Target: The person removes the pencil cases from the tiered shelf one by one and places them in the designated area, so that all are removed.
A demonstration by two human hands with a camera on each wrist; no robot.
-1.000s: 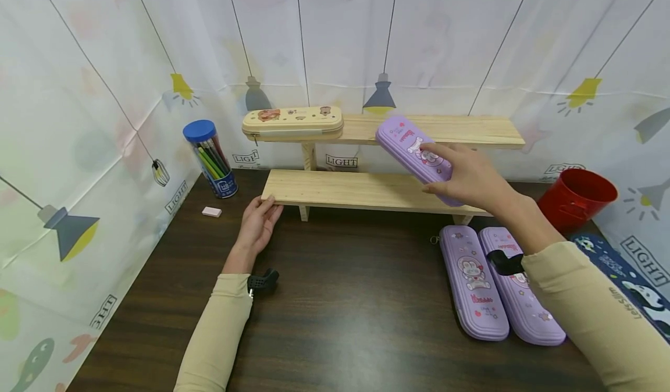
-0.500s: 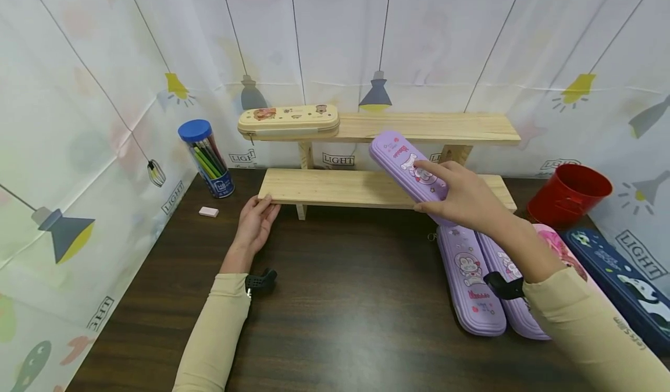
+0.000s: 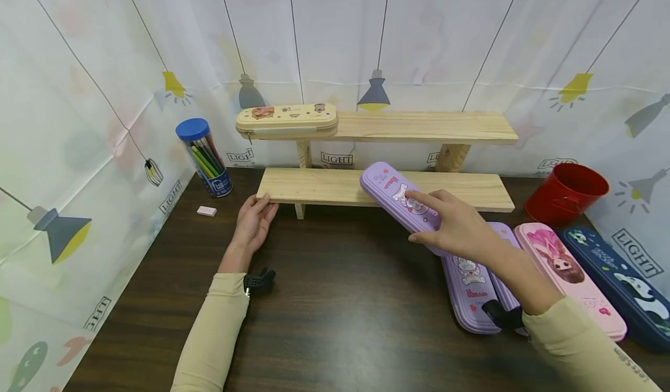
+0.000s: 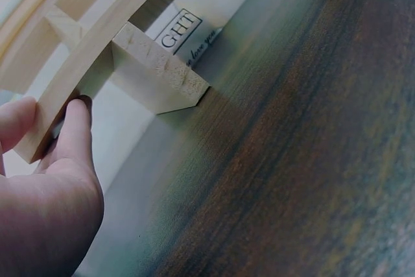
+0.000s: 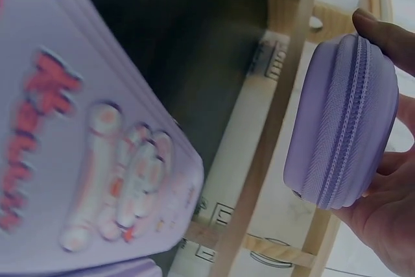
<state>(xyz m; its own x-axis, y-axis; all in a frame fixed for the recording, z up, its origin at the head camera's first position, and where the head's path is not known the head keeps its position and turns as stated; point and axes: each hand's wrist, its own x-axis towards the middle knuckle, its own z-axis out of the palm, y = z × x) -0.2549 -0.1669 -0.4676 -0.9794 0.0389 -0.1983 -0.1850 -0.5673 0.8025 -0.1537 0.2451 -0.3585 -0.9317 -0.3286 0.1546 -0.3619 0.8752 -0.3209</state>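
My right hand [image 3: 463, 226] grips a purple zip pencil case [image 3: 394, 189] with a bunny print, thumb on one side and fingers on the other. The case hangs tilted in front of the lower board of a two-tier wooden shelf [image 3: 324, 187]; in the right wrist view its zipped end [image 5: 343, 121] faces the camera. At the left front corner of that lower board, my left hand [image 3: 253, 223] pinches the edge, thumb above and fingers beneath. Two more purple pencil cases [image 3: 473, 299] lie on the table below my right arm, partly hidden by it.
A cream pencil case [image 3: 288, 121] sits on the upper board's left end. Left of the shelf stand a blue-lidded pencil tub [image 3: 206, 159] and a small eraser [image 3: 206, 211]. At right are a red cup [image 3: 565, 194], a pink case [image 3: 576, 281] and a navy panda case [image 3: 623, 287].
My right hand has lowered the purple pencil case from upper-board height to the lower board's front, shifting slightly left. The pink case has come into sight. My left hand stays on the board.
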